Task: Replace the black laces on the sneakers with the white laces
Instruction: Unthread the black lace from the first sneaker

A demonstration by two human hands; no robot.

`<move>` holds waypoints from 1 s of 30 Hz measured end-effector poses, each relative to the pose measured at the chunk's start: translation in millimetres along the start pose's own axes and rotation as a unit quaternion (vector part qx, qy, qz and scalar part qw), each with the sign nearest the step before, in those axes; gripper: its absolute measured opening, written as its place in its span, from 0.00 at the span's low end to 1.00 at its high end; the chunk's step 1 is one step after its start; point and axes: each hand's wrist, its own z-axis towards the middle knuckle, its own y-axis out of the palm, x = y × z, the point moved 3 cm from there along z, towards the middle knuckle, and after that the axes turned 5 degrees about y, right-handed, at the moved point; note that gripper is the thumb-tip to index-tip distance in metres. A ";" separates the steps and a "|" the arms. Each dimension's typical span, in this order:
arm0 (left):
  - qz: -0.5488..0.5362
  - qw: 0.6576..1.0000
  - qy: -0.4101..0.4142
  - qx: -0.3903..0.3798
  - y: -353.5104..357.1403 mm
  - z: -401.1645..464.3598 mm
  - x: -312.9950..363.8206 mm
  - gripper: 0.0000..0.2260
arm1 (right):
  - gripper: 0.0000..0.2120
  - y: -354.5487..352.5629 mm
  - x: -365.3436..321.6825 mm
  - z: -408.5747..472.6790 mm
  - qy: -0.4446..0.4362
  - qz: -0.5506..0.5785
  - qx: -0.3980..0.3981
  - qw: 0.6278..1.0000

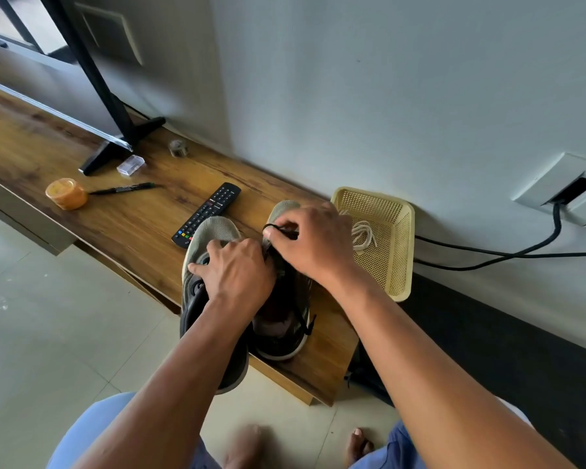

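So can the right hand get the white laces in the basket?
Probably yes. The white laces lie uncovered in the open yellow basket, right beside the right hand. But that hand is pinching a black lace, so it must let go first.

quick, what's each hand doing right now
Left hand: fingers curled over the left sneaker, steadying it.
Right hand: pinching the black lace on the right sneaker.

Person: both forearms (pixel 403 336) bare, no sleeves in view, no watch or rings visible. Light blue shorts (pixel 92 431) at frame bottom, both legs. Feet (pixel 359 443) bare. No gloves on either hand.
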 end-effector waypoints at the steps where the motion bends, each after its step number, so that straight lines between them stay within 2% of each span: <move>1: 0.004 1.000 0.001 0.000 0.6 0.5 -0.6 0.09 | 0.13 5.9 -0.3 -1.9 -0.007 -0.011 -0.007 1.000; 5: -0.002 1.000 0.006 0.003 1.1 0.7 -1.2 0.07 | 0.07 13.9 -0.5 -4.7 -0.014 0.014 0.010 1.000; 7: -0.006 1.000 0.008 0.000 0.1 -0.1 -0.1 0.08 | 0.08 16.0 -0.4 -3.2 0.012 0.026 0.005 1.000; 9: -0.007 1.000 0.005 -0.002 -0.5 -0.2 0.1 0.09 | 0.10 19.5 1.0 -0.7 0.063 0.111 -0.036 0.991; 10: -0.012 1.000 0.003 -0.003 -0.8 -0.3 0.4 0.10 | 0.10 19.3 1.9 0.8 0.091 0.200 -0.054 0.974; 13: -0.032 0.999 -0.007 0.000 -2.4 -0.6 0.7 0.10 | 0.08 3.7 -1.6 2.9 0.132 0.463 -0.070 0.874; 15: -0.041 0.999 -0.014 -0.004 -3.2 -0.3 0.5 0.10 | 0.08 -12.7 -3.9 4.6 0.133 0.553 -0.079 0.819; 17: -0.045 0.999 -0.016 -0.011 -3.8 -0.2 0.4 0.09 | 0.08 -25.1 -2.3 7.4 0.125 0.592 -0.090 0.791; 19: -0.042 0.999 -0.016 -0.013 -3.5 -0.4 0.3 0.08 | 0.09 -32.0 3.3 9.3 0.122 0.568 -0.101 0.808; 20: -0.040 0.999 -0.015 -0.012 -3.4 -0.7 0.4 0.08 | 0.10 -32.7 6.9 10.0 0.125 0.524 -0.101 0.836; 21: -0.038 0.999 -0.013 -0.009 -3.3 -0.9 0.6 0.09 | 0.12 -32.6 11.4 10.7 0.125 0.453 -0.095 0.877; 23: -0.035 0.999 -0.011 -0.007 -3.2 -1.4 1.3 0.09 | 0.16 -23.9 23.7 14.3 0.129 0.240 -0.058 0.961; 24: -0.033 0.999 -0.010 -0.006 -3.4 -1.5 1.6 0.08 | 0.17 -22.5 26.6 14.8 0.132 0.138 -0.022 0.981; 25: -0.031 0.999 -0.008 -0.006 -3.2 -1.5 2.0 0.08 | 0.19 -20.8 26.9 15.1 0.120 0.088 0.009 0.989; 26: -0.028 1.000 -0.005 -0.005 -3.2 -1.5 2.3 0.08 | 0.20 -18.7 23.6 14.8 0.093 0.089 0.023 0.991; 28: -0.020 1.000 -0.001 -0.004 -2.9 -1.8 2.7 0.07 | 0.21 -13.6 11.7 11.2 0.041 0.102 0.022 0.994; 30: -0.008 1.000 0.006 -0.002 -2.3 -1.8 2.7 0.06 | 0.21 -6.5 0.6 4.4 0.010 0.045 0.005 0.999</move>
